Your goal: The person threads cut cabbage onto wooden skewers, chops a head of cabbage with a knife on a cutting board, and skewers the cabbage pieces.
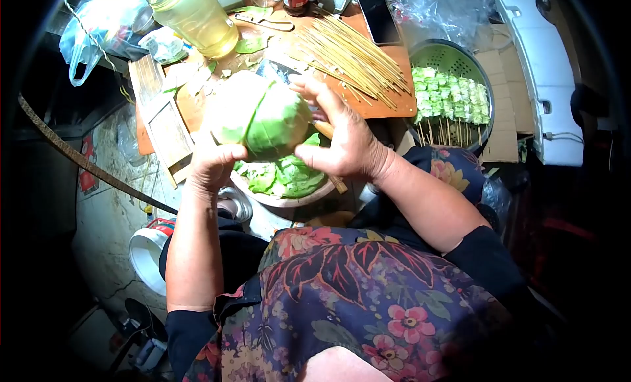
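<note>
A round, pale green cabbage [263, 116] is held up between my two hands, over a basin [289, 201] of loose cabbage leaves [286, 178]. My left hand [213, 162] grips its left side, thumb on the near face and the other fingers hidden behind or under it. Around the right side curves my right hand [345, 129], with the thumb at the lower edge and the fingers at the upper edge. A wooden handle [323, 128] shows between the cabbage and my right palm; whether I hold it is unclear.
Bamboo skewers [348, 53] lie on the orange board [394, 106], near a phone [378, 19] and a jar of yellowish liquid [197, 21]. At right, a green colander [437, 52] holds skewered cabbage pieces [450, 96]. A wooden slicer [167, 129] leans at the board's left edge.
</note>
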### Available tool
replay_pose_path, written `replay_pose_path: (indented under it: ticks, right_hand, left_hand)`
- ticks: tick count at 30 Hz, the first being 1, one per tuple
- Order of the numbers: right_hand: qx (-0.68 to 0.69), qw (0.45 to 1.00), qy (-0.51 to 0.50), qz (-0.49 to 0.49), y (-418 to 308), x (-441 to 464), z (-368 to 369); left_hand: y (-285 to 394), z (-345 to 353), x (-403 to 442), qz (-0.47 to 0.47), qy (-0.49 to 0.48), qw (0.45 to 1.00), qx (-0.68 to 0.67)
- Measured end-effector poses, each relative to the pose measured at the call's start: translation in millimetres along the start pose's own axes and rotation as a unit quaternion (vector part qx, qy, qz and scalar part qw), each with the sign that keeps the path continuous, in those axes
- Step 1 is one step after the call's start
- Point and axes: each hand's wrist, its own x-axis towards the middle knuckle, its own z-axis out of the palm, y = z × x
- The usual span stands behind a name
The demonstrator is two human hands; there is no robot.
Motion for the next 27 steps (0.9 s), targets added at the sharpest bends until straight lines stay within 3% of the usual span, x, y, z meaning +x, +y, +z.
replay_pose_path:
  ticks: [2,4,5,8,11,14,17,22,27]
  right_hand:
    - [-0.045,0.997,0.036,0.055,7,6,-4]
    - [-0.152,0.980,0.044,0.123,30,8,-4]
    - [-0.224,0.964,0.034,0.142,44,7,-4]
    - [-0.372,0.905,-0.095,0.184,35,10,-4]
    - [-0.431,0.874,-0.123,0.187,42,6,-2]
    - [-0.438,0.855,-0.128,0.246,77,0,6]
    - [-0.399,0.858,-0.140,0.292,89,0,12]
    - [-0.301,0.879,-0.057,0.366,64,12,1]
    - [-0.324,0.872,-0.069,0.360,27,9,-15]
  left_hand:
    - [6,2,4,0.008,0.028,0.999,0.042]
    - [11,-4,8,-0.044,0.077,0.992,0.084]
    - [2,-20,14,-0.018,0.083,0.991,0.099]
    - [12,-7,12,-0.101,0.188,0.969,0.121]
    - [3,-28,17,-0.150,0.254,0.942,0.161]
    - [-13,-39,25,-0.180,0.319,0.924,0.105]
    - [-28,-54,33,-0.202,0.312,0.925,0.076]
    - [-33,-57,43,-0.232,0.324,0.916,0.053]
    - [-32,-49,48,-0.206,0.332,0.920,0.021]
